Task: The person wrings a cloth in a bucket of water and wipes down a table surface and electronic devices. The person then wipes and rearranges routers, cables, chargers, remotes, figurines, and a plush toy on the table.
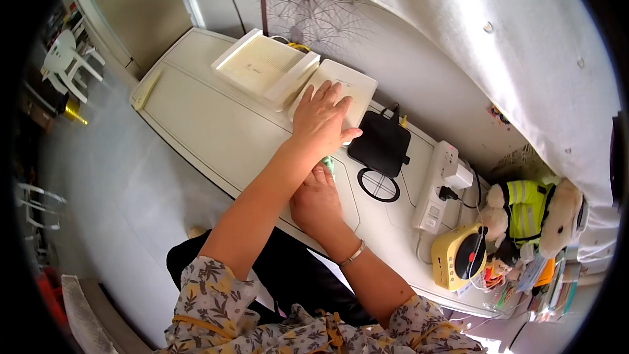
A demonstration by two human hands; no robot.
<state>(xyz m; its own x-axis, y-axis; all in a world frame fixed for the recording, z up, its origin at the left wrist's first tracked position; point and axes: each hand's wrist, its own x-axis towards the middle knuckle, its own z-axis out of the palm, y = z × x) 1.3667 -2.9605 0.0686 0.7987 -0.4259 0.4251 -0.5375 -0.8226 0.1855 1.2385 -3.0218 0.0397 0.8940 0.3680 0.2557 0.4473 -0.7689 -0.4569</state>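
My left hand lies with fingers spread on top of a white flat box, which looks like a router or set-top device. Below it, my right hand presses on the white cabinet top. A bit of green cloth peeks out past its fingertips; most of the cloth is hidden beneath the hand. A bracelet circles my right wrist. To the right of my left hand sits a black flat box with cables at its back, and a black ring-shaped stand is in front of it.
A white tray-like unit stands at the back left. On the right are a power strip with plugs, a yellow speaker-like device, plush toys and books. A white curtain hangs above; white chairs stand far left.
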